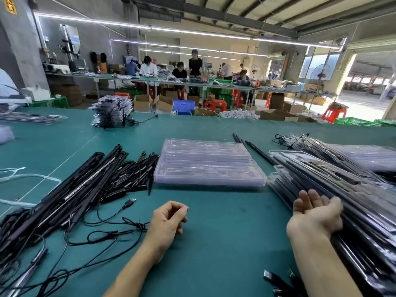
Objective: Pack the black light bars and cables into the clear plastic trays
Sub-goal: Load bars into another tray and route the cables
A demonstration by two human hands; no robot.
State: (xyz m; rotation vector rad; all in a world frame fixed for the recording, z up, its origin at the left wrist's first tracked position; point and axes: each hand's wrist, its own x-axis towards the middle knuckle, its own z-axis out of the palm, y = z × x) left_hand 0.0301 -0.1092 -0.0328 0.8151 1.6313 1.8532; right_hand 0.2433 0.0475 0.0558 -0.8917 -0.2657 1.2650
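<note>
Left hand fisted, right hand palm up, relaxed

The packed trays on the right are smeared with blur and run off the right and near edges. The bar pile runs off the left edge. A blurred plug at near right is cut by the near edge. Goods on the far benches are too small to tell.

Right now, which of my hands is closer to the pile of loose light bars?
Left. The left hand lies just right of the pile of light bars; the right hand is across the table, beside the packed trays.
</note>
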